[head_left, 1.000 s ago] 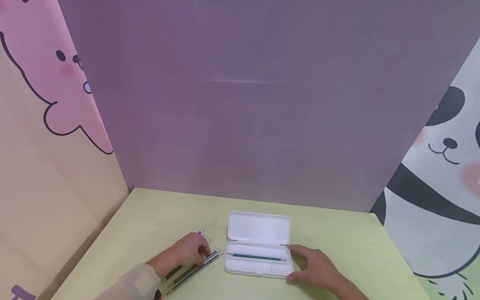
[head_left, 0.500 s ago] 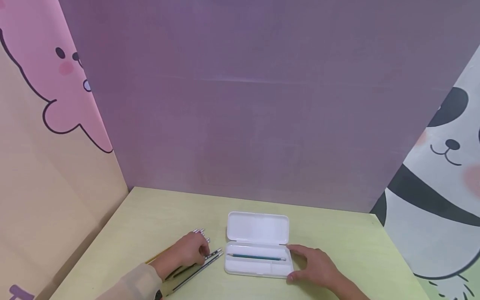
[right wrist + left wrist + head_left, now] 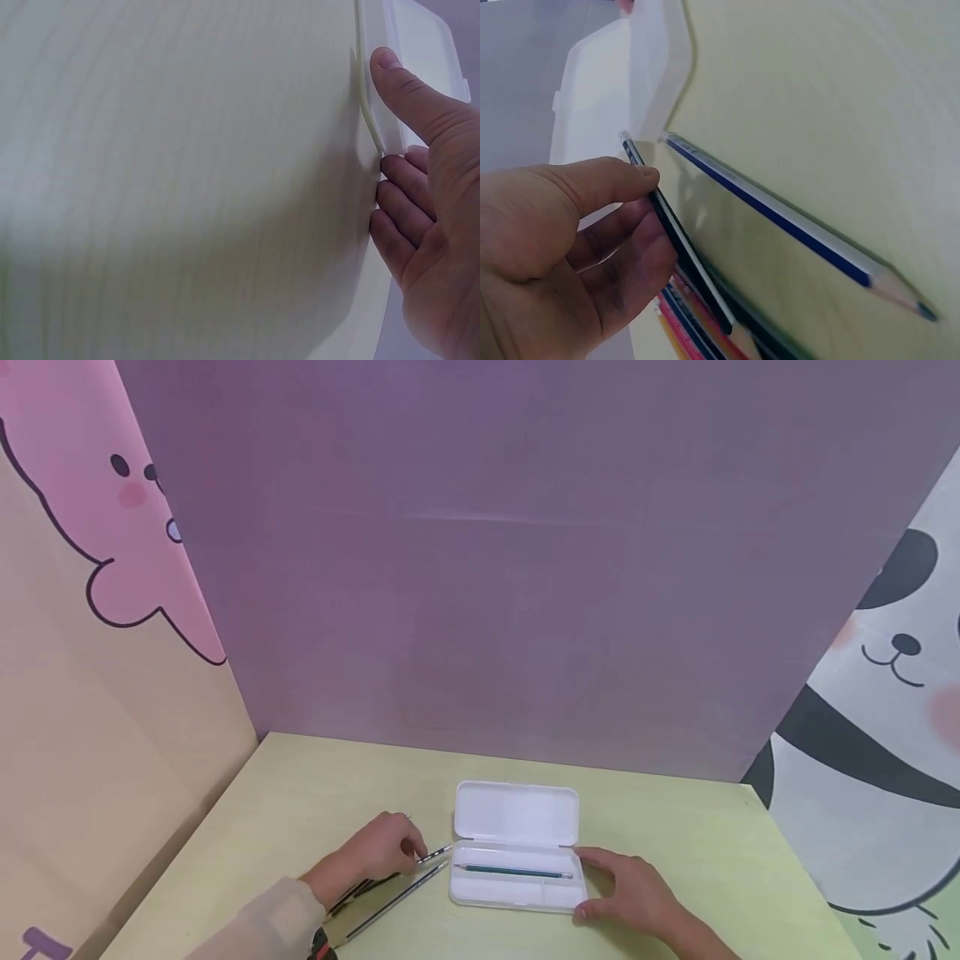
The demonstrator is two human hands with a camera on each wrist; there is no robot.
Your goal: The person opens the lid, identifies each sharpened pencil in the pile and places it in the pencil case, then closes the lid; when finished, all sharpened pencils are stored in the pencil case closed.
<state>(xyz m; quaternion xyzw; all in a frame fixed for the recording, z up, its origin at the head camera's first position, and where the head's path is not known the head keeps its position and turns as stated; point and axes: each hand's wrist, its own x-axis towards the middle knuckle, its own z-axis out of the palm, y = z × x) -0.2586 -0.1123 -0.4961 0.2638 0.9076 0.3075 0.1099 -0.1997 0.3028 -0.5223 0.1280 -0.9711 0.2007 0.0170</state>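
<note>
My left hand (image 3: 384, 846) pinches a dark pencil with silver stripes (image 3: 682, 238) between thumb and fingers; its eraser end points toward the white pencil case (image 3: 517, 811). The case lies with its lid folded back, and a teal pencil (image 3: 517, 872) rests inside. My right hand (image 3: 633, 893) holds the case at its right end, thumb at the front corner and index finger at the rear one. A blue-and-silver pencil (image 3: 772, 206) lies on the table beside the left hand. Several more pencils (image 3: 690, 322), red, dark and yellow, are partly hidden under that hand.
The pale wooden table (image 3: 697, 827) meets a purple panel (image 3: 495, 610) at the back. Cartoon-printed walls stand at the left and right, one with a panda (image 3: 862, 760). A small black-and-red object (image 3: 321, 946) shows at the left cuff.
My left hand has drawn the dark pencil away from the others, slightly up and right toward the case. The right hand and the case stay in place.
</note>
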